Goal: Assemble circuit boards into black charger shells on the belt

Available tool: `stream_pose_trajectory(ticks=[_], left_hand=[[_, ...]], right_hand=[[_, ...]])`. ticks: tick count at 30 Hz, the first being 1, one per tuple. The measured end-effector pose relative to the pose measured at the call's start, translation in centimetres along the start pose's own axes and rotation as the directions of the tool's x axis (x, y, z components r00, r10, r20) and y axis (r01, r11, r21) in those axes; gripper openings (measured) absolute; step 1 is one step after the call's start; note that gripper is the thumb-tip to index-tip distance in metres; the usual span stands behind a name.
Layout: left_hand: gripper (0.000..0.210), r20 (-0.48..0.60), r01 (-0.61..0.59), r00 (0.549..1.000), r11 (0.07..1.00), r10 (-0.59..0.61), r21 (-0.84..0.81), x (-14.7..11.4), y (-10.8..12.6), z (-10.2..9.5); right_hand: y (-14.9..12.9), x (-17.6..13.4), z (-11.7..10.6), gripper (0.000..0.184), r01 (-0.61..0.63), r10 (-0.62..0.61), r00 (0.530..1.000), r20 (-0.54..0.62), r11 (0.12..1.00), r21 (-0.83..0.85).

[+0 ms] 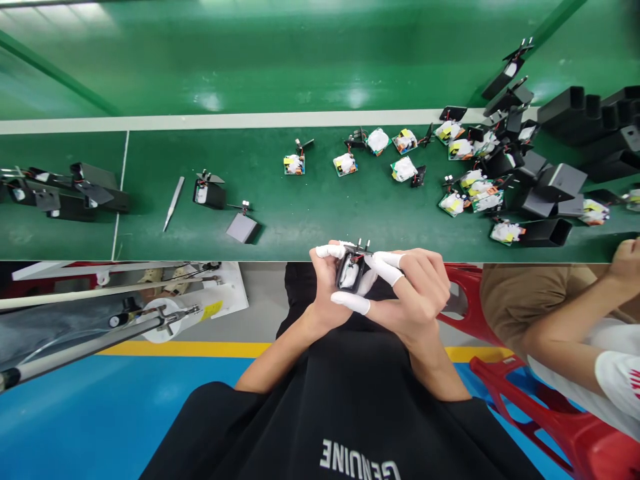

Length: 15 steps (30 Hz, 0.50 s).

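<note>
Close to my body, at the front edge of the green bench, I hold a black power adapter housing with its open end up. White material shows inside it, and a plug cover with two metal prongs sits at its top. My left hand grips the housing from the left, a white finger cot on at least one finger. My right hand closes on it from the right, with white cots on thumb and fingers. Part of the housing is hidden behind the fingers.
Several circuit boards lie across the bench, crowding with black housings at right. Two housings and a pale slim tool lie left; more housings stand far left. A co-worker's arm and red stools are at right.
</note>
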<state>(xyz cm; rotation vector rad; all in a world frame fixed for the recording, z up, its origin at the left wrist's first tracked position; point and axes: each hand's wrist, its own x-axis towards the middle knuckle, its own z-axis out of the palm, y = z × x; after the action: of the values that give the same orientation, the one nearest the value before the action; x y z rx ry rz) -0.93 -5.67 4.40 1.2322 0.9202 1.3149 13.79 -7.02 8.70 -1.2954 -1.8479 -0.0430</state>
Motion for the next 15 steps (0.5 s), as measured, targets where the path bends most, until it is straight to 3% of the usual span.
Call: stream_pose_trajectory(ticks=[5,10,15], left_hand=[[0.066,-0.015,0.035,0.999,0.999,-0.036,-0.023,-0.4,-0.8,-0.4],[0.062,0.014,-0.022,1.0,0.988,0.02,0.153,-0.3,-1.7,-1.2],[0.054,0.124,0.18,0.972,0.974,-0.197,0.14,0.0,-1.5,-2.0]], right_hand=[[0.7,-0.7,-0.5,0.051,0.066,-0.072,0.997,0.024,0.981,0.183],[0.8,-1.5,-0.3,0.072,0.107,-0.168,0.966,0.196,0.952,0.288],[1.2,-1.9,-0.1,0.085,0.045,-0.151,0.929,0.336,0.952,0.303]])
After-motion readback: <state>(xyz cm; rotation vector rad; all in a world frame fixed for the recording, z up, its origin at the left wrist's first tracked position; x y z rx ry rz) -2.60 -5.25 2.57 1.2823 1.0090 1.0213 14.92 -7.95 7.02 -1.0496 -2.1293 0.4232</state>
